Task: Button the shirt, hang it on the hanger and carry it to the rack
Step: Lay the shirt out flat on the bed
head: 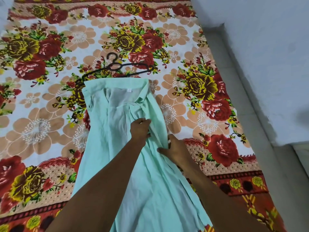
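Head camera view, looking down over two bare forearms at a bed covered with a floral bedsheet (41,128) in red, yellow and peach. A pale mint-green cotton shirt (107,148) lies flat on the sheet, its long axis running straight away from the person, collar at the far end and hem toward the bottom edge of the view. The shirt is open near the collar, where a small white label (129,90) shows on the inside, and the cloth is softly creased along its length.

The left hand (139,131) pinches a fold of the front edge near the middle of the shirt, fingers curled on the cloth. The right hand (173,150), just beside it and slightly nearer the person, grips the other front edge, its fingertips tucked into the fabric. The two edges meet between the hands; no button can be made out.

A thin black plastic hanger (117,68) lies on the sheet just beyond the collar, its lower left part hidden under the shirt, hook pointing away. Judging by this, buttoning is under way and the hanger sits farther off than either hand, closer to the left.
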